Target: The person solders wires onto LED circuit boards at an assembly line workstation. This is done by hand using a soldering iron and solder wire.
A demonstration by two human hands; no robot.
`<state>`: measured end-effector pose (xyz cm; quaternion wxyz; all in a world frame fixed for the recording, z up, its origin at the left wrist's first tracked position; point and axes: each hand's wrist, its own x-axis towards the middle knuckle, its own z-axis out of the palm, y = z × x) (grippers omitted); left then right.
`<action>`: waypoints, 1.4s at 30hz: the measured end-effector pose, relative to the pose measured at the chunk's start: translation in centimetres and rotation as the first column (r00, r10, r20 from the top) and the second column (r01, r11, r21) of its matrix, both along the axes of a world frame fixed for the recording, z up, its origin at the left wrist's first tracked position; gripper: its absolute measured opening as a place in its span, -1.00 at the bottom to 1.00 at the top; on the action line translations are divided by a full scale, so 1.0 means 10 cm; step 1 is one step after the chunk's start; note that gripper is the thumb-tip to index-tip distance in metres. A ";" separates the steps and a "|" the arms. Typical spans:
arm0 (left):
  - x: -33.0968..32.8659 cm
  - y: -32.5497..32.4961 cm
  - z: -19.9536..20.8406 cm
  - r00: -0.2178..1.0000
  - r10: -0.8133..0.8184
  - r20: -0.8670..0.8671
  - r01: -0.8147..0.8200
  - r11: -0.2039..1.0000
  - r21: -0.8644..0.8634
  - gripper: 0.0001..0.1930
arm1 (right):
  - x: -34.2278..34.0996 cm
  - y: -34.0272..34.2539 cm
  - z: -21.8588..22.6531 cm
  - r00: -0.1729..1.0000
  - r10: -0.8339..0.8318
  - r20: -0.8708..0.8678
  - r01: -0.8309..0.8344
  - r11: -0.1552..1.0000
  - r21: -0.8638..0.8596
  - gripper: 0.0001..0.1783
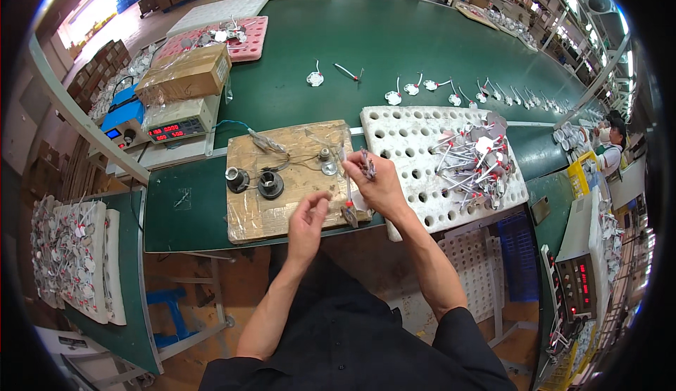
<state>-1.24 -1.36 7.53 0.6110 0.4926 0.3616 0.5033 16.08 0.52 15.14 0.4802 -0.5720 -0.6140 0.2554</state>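
My right hand (378, 188) is closed over the right side of a tape-covered board (282, 211). Its fingers pinch a white wire lead (348, 188) that hangs down to a red end and a small greyish disc (350, 215). A dark metallic piece (368, 165) also shows at those fingers; its kind I cannot make out. Left of the lead, my left hand (308, 223) hovers over the board's front edge, thumb and fingers apart and holding nothing visible. On the board stand two dark round fixtures (270, 184) (236, 179), a small metal post (326, 157) and a wired clip (270, 143).
A white foam tray (394, 120) to the right bears a heap of wired discs (482, 155). More wired discs (393, 98) lie in a row on the green bench (303, 32). At left are a cardboard box (184, 74) and a meter with red digits (172, 130).
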 end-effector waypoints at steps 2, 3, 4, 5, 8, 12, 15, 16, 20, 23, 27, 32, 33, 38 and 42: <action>0.01 0.19 0.14 0.998 0.052 -0.026 -0.051 0.998 0.039 -0.71 | -0.01 -0.03 -0.05 0.998 0.054 0.013 -0.053 0.998 -0.030 -0.82; 0.01 0.28 0.21 0.993 0.106 -0.048 -0.102 0.991 0.083 -0.71 | -0.01 -0.05 -0.05 0.994 0.110 0.025 -0.108 0.993 -0.056 -0.82; 0.02 0.35 0.27 0.993 0.105 -0.047 -0.101 0.991 0.083 -0.71 | -0.01 -0.07 -0.03 0.983 0.158 0.097 -0.148 0.984 -0.102 -0.81; 0.02 0.42 0.32 0.996 0.085 -0.032 -0.081 0.990 0.115 -0.73 | -0.01 -0.08 -0.06 0.983 0.156 0.098 -0.146 0.984 -0.100 -0.81; 0.01 0.49 0.35 0.998 0.053 -0.016 -0.050 0.986 0.159 -0.76 | -0.04 -0.10 -0.11 0.958 0.208 0.197 -0.206 0.978 -0.034 -0.77; -0.02 0.49 0.33 0.999 0.037 0.037 -0.041 0.992 0.119 -0.82 | -0.03 -0.11 -0.13 0.964 0.212 0.162 -0.205 0.977 -0.056 -0.77; -0.03 0.50 0.26 0.997 0.039 0.061 -0.043 0.996 0.080 -0.83 | -0.03 -0.10 -0.14 0.962 0.213 0.172 -0.202 0.976 -0.079 -0.78; -0.03 0.49 0.24 0.997 0.040 0.062 -0.045 0.996 0.079 -0.83 | -0.03 -0.10 -0.14 0.963 0.209 0.169 -0.199 0.977 -0.073 -0.80; 0.04 0.40 0.18 0.984 0.081 0.160 -0.083 0.997 0.004 -0.86 | -0.07 -0.12 -0.10 0.980 0.188 0.067 -0.181 0.978 -0.105 -0.84; 0.20 0.24 0.05 0.952 0.146 0.270 -0.129 0.988 -0.080 -0.87 | -0.10 -0.12 -0.12 0.986 0.167 0.004 -0.164 0.976 -0.144 -0.83; 0.25 0.23 0.00 0.950 0.122 0.286 -0.084 0.986 -0.144 -0.86 | -0.08 -0.11 -0.14 0.990 0.125 -0.063 -0.137 0.961 -0.239 -0.82; 0.04 0.15 -0.02 0.933 -0.315 0.172 0.348 0.913 -0.212 -0.61 | 0.01 -0.04 -0.20 0.977 0.018 -0.215 -0.054 0.985 -0.163 -0.85; 0.01 0.10 -0.06 0.934 -0.314 0.171 0.347 0.913 -0.214 -0.61 | 0.04 -0.02 -0.19 0.976 0.018 -0.216 -0.055 0.985 -0.164 -0.85; -0.07 -0.02 0.01 0.907 -0.371 0.201 0.389 0.919 -0.058 -0.46 | 0.10 0.11 -0.24 0.970 -0.056 -0.238 0.032 0.994 -0.104 -0.82; -0.07 -0.03 -0.13 0.944 -0.217 0.247 0.240 0.968 -0.067 -0.47 | 0.19 0.18 -0.36 0.986 -0.139 0.090 0.129 0.986 0.102 -0.81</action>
